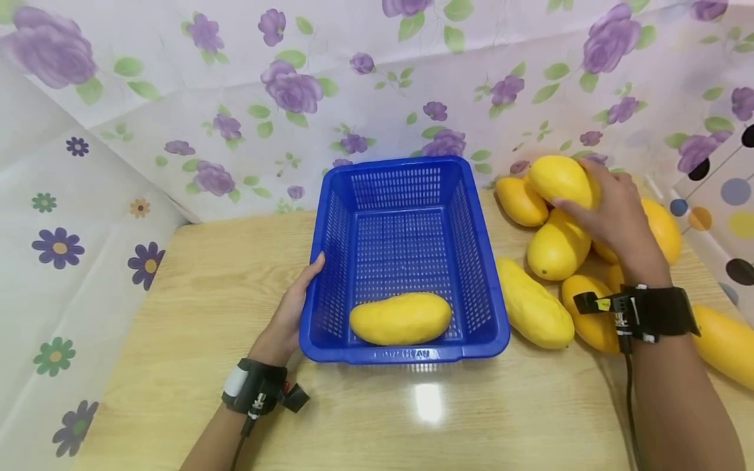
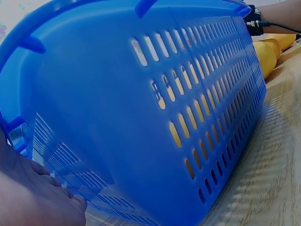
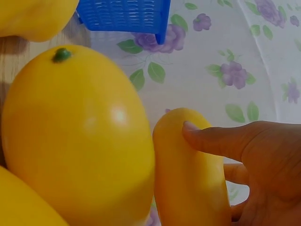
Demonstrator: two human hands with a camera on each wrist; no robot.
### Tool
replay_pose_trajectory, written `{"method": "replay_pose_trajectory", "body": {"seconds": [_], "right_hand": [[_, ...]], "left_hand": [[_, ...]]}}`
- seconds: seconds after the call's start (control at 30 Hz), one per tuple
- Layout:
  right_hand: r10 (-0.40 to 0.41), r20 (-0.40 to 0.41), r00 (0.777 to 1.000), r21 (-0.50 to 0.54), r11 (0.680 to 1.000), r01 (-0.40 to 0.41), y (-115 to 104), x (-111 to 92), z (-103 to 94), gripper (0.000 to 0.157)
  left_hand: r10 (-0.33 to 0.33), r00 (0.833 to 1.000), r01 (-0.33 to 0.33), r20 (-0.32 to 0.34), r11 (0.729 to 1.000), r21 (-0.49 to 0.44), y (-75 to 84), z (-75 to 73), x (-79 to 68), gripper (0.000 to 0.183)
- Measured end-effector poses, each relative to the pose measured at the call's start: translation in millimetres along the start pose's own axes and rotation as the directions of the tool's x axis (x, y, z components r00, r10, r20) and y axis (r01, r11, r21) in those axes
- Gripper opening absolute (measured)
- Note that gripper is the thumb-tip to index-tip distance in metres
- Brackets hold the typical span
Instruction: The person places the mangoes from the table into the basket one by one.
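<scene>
A blue plastic basket (image 1: 406, 355) stands on the table, with one long yellow fruit (image 1: 400, 318) lying crosswise inside at its near end. My left hand (image 1: 288, 320) grips the basket's left side, thumb at the rim; in the left wrist view its fingers (image 2: 51, 183) are against the outer wall. At the right, my right hand (image 1: 615, 203) holds a yellow oblong fruit (image 1: 562, 180) above other fruits, thumb on its near side. In the right wrist view the thumb (image 3: 216, 140) presses on the held fruit (image 3: 188, 179). The other fingers are partly hidden.
Several yellow fruits lie right of the basket: a long one (image 1: 533, 304) near its wall, a rounder one (image 1: 559, 245) below my right hand, another (image 1: 727, 343) at the far right. A flowered sheet (image 1: 353, 98) hangs behind the wooden table (image 1: 206, 294). Cables run from both wrist cameras.
</scene>
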State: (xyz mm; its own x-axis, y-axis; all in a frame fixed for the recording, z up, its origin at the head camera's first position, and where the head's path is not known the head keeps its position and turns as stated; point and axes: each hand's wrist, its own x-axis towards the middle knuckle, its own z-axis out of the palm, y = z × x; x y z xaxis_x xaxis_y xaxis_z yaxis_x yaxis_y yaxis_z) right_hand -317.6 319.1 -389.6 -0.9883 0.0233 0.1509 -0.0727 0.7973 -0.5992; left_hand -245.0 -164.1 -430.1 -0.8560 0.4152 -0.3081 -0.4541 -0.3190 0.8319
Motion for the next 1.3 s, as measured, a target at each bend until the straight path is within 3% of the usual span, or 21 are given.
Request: {"method": "replay_pose_trajectory", "body": {"seconds": [0.6, 1.3], "right_hand": [[-0.032, -0.017, 0.999, -0.006, 0.999, 0.032, -11.3, -1.2, -2.3, 0.080], [-0.047, 0.035, 0.998, 0.021, 0.999, 0.047, -28.6, -9.1, -6.1, 0.083]], "left_hand": [[0.021, 0.999, -0.020, 0.024, 1.000, -0.019, -2.6, -1.3, -1.0, 0.066], [0.024, 0.999, -0.024, 0.032, 1.000, -0.006, -4.4, -2.6, 2.1, 0.066]]}}
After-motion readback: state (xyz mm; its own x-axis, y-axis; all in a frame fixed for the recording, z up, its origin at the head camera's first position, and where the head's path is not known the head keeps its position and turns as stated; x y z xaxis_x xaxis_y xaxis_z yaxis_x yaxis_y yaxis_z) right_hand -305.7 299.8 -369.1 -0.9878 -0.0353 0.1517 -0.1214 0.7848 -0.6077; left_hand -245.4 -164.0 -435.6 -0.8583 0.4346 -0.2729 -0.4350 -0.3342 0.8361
